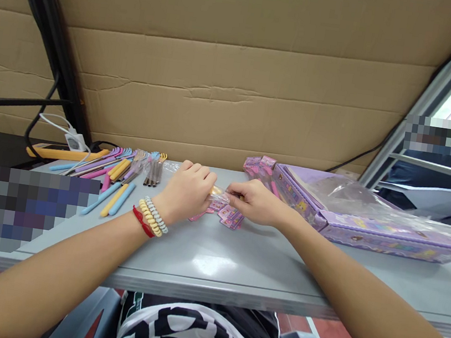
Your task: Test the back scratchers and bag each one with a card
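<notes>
Between my two hands is a small clear plastic bag [219, 193] with something yellow inside it. My left hand [189, 189], with coiled bands and a red string at its wrist, is closed on the bag's left end. The fingers of my right hand [252, 199] pinch the other end. Small pink printed cards [230, 216] lie on the table just under the hands. Left of my left hand lies a spread of back scratchers [125, 169] with claw-shaped ends, metal rods and pink, yellow, blue and purple handles. My fingers hide much of the yellow thing.
A purple printed box [388, 236] holding clear plastic [343, 194] stands on the right, beside pink carded packs [260, 167]. Cardboard [239, 70] walls the back of the grey table [211, 268]. A white plug [76, 141] with cables lies at left. Another person sits far right.
</notes>
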Tool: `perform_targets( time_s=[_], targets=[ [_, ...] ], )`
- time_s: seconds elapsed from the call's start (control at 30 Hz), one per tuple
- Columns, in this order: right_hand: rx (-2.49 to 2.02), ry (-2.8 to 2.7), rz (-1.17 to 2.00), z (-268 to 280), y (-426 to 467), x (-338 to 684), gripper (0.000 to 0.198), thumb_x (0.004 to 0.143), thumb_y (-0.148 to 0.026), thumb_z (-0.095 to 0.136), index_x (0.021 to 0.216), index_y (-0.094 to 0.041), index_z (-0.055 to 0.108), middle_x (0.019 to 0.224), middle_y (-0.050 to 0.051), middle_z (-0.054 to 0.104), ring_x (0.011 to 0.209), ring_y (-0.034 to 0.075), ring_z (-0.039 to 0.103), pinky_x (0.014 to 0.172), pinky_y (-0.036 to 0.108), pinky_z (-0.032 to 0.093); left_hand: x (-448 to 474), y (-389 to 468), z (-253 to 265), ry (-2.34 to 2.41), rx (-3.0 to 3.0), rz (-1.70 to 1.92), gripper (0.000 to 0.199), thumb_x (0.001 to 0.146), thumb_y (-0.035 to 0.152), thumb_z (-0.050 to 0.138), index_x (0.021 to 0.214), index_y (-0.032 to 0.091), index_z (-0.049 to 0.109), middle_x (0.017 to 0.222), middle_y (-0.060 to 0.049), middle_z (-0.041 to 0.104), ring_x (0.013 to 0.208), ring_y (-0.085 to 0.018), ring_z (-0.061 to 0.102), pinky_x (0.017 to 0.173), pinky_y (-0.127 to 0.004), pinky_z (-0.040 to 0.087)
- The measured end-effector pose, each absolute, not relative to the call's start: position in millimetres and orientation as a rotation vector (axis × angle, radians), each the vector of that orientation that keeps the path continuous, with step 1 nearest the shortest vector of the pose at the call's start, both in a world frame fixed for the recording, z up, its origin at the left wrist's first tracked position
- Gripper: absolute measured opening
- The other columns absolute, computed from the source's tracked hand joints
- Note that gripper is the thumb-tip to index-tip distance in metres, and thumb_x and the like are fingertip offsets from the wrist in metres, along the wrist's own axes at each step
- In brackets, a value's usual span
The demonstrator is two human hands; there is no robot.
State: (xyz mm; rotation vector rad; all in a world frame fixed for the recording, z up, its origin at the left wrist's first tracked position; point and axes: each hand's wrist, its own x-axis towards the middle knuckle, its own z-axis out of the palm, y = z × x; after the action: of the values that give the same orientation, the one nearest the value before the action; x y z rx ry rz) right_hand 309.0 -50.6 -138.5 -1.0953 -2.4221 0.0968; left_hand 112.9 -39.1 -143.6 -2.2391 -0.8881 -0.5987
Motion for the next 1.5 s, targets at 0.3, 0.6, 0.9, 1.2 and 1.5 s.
perform_targets(
  time_s=[0.3, 0.6, 0.9, 1.2, 1.5],
  targets=[
    [-1.506, -2.320, 0.106, -128, -52, 314, 0.042, 0.085, -0.056, 0.041, 0.072, -0.019, 0.054, 0.060, 0.000, 0.057, 0.053, 0.011, 0.046, 0.052, 0.025, 0.027, 110, -38, -143, -0.978, -2.165, -0.578, 0.009, 0.076, 0.018, 0.049, 0.079, 0.015, 0.057, 0.075, -0.009, 0.060, 0.074, -0.025, 0.055, 0.067, -0.037, 0.032],
    [-1.635, -2.321, 0.041, -121, -48, 332, 0.053, 0.084, -0.067, 0.035, 0.067, -0.019, 0.049, 0.062, 0.002, 0.056, 0.053, 0.013, 0.047, 0.050, 0.026, 0.026, 102, -33, -136, -1.118, -2.127, -0.640, 0.013, 0.079, 0.020, 0.047, 0.080, 0.014, 0.059, 0.077, -0.012, 0.063, 0.075, -0.027, 0.058, 0.067, -0.039, 0.032],
    [-1.350, -2.403, 0.054, -131, -54, 314, 0.035, 0.089, -0.038, 0.044, 0.115, -0.015, 0.051, 0.072, 0.003, 0.062, 0.063, 0.015, 0.054, 0.057, 0.025, 0.033, 112, -36, -146, -0.970, -2.206, -0.566, 0.010, 0.077, 0.016, 0.049, 0.080, 0.014, 0.059, 0.074, -0.009, 0.061, 0.076, -0.025, 0.058, 0.067, -0.037, 0.033],
    [-1.241, -2.442, -0.003, -135, -50, 314, 0.023, 0.088, -0.034, 0.047, 0.092, -0.016, 0.060, 0.081, 0.006, 0.061, 0.069, 0.014, 0.053, 0.060, 0.025, 0.034, 110, -38, -141, -0.933, -2.216, -0.574, 0.008, 0.074, 0.014, 0.051, 0.078, 0.015, 0.059, 0.074, -0.008, 0.059, 0.075, -0.024, 0.055, 0.066, -0.036, 0.033],
    [-1.326, -2.358, 0.062, -134, -49, 314, 0.027, 0.089, -0.037, 0.043, 0.069, -0.019, 0.044, 0.063, 0.000, 0.051, 0.055, 0.011, 0.041, 0.053, 0.025, 0.027, 106, -40, -138, -0.952, -2.171, -0.790, 0.034, 0.074, 0.029, 0.061, 0.106, 0.016, 0.057, 0.104, -0.014, 0.057, 0.098, -0.029, 0.049, 0.083, -0.042, 0.032]
  ],
)
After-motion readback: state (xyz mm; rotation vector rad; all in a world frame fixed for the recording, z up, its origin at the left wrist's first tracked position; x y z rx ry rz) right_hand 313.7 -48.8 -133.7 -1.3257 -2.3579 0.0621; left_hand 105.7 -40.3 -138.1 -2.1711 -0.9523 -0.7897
